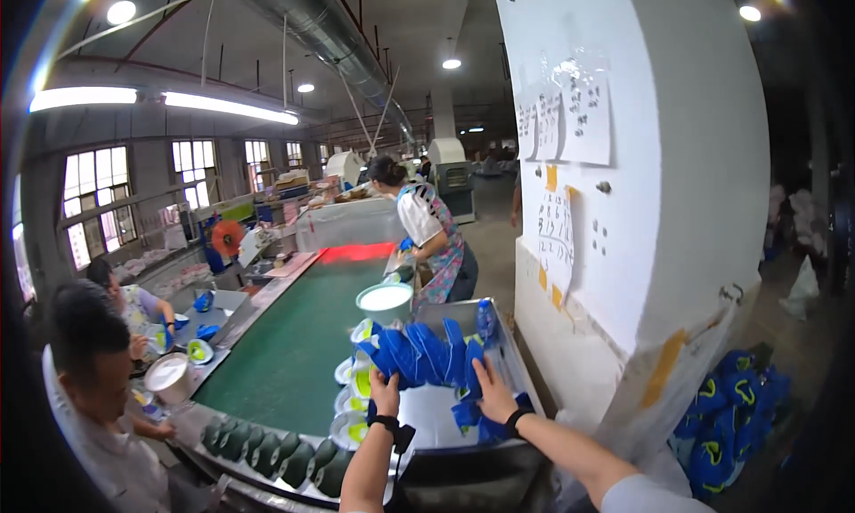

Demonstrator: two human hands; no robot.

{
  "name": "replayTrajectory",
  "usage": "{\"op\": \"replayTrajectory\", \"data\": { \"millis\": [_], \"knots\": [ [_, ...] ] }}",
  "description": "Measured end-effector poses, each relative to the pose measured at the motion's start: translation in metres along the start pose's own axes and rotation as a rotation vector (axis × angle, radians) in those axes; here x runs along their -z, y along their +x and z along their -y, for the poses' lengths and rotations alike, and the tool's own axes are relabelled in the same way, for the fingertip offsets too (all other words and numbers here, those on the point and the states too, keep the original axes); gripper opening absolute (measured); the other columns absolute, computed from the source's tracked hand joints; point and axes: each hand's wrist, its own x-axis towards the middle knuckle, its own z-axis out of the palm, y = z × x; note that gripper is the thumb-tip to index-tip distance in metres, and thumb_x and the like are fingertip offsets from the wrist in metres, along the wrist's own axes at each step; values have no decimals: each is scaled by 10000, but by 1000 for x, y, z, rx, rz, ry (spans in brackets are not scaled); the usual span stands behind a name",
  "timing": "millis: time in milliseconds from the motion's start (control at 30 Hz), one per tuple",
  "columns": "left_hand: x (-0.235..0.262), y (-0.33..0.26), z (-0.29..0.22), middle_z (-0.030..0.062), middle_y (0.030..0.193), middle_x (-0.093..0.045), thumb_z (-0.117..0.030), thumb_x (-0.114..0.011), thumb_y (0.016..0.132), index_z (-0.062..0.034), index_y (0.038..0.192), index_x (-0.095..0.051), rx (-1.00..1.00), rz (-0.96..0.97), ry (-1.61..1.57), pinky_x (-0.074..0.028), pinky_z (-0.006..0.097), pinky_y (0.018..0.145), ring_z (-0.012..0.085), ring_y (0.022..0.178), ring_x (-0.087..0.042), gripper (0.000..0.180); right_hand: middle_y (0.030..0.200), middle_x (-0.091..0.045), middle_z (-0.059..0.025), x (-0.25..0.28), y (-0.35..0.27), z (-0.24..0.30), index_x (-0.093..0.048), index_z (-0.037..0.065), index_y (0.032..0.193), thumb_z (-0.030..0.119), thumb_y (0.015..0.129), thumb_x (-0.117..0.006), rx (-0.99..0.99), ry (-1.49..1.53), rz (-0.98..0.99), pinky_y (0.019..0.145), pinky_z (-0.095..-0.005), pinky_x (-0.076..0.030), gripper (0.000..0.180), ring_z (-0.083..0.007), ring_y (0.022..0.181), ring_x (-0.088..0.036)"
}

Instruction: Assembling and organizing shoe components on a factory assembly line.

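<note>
A row of blue shoe uppers [426,353], pressed side by side, spans the gap between my hands above a metal table [436,419]. My left hand [385,394] grips the left end of the row. At the right end, my right hand [492,390] closes on it with the fingers along the outer upper. More blue pieces [467,415] lie below, beside my right hand. Left of my left hand, several white shoe soles [346,431] with yellow-green insides are lined up along the table's edge. The fingertips of both hands are partly hidden by the blue material.
A green conveyor belt [276,357] runs ahead, with dark green foot-shaped pieces [276,455] at its near end. A white tub [385,301] and blue bottle [485,319] stand beyond the uppers. Co-workers work left and ahead; a white pillar [606,183] rises close right.
</note>
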Motion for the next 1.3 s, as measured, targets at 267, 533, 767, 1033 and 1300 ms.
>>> {"op": "replayTrajectory", "data": {
  "millis": [267, 533, 767, 1033, 1300],
  "knots": [
    [-32, 4, 116, 194, 973, -592, -159, -501, 807, -51, 1044, -506, 11, 544, 721, -430, 423, 818, 373, 950, -555, 260, 1372, -136, -303, 38, -29, 35, -198, 47, 1360, 227, 727, -665, 74, 231, 304, 1019, -390, -269, 807, -405, 1273, -227],
    [-238, -92, -173, 128, 1006, -579, 60, -451, 776, -10, 1020, -514, -544, 630, 39, -419, 311, 801, 236, 917, -555, 262, 1272, -380, -153, 327, -164, 172, -454, 33, 1154, -20, 760, -577, -206, 439, -202, 723, -299, -481, 417, -250, 1110, -476],
    [-311, -402, -338, 111, 931, -595, -5, -573, 660, -45, 872, -551, -1181, 1394, -428, -453, 383, 737, 288, 869, -567, 217, 1074, -484, -131, 452, -401, 255, -486, -2, 1069, 13, 794, -507, -262, 16, -815, 660, -235, -446, 276, -178, 889, -543],
    [-345, -663, -250, 191, 1073, -568, -228, -557, 806, 11, 1090, -522, -780, 2474, 155, -422, 390, 854, 334, 999, -535, 373, 1005, -581, -117, 426, -745, 220, -533, 52, 1090, 87, 769, -557, -1504, -344, -333, 794, -323, -441, 324, -242, 943, -553],
    [-356, -744, -219, 267, 959, -572, -259, -582, 778, 53, 1188, -398, -815, 2544, -26, -459, 403, 776, 388, 889, -555, 547, 1207, -456, -172, 384, -872, 171, -407, 70, 1245, 66, 725, -567, -1633, -214, 109, 938, -363, -377, 544, -323, 1142, -428]
  ]
}}
